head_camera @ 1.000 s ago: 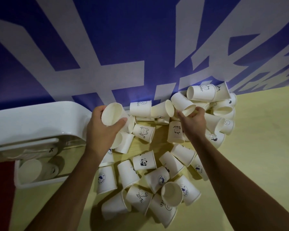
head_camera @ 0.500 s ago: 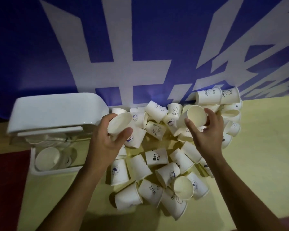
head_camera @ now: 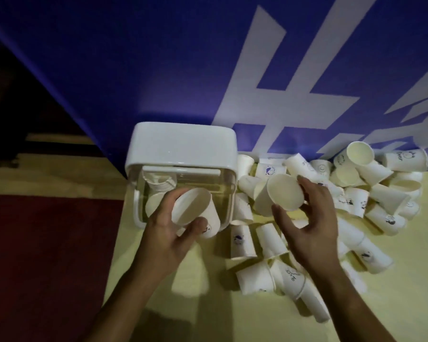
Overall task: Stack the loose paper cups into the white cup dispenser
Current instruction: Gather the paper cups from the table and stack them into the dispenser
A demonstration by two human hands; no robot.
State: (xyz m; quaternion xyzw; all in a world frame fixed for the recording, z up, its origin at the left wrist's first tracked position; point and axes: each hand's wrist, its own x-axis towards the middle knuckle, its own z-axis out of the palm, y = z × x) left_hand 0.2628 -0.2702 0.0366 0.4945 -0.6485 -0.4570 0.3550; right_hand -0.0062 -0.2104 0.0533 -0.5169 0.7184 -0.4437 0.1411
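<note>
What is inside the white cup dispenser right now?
In the dispenser, a nested cup stack shows at the back left, a second cup's mouth nearer. The left hand and the held cup cover much of the rest.

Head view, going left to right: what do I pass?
Red surface → white cup dispenser → cup held by the right hand → open-mouthed cup atop the heap → lettered cup at the far right.
</note>
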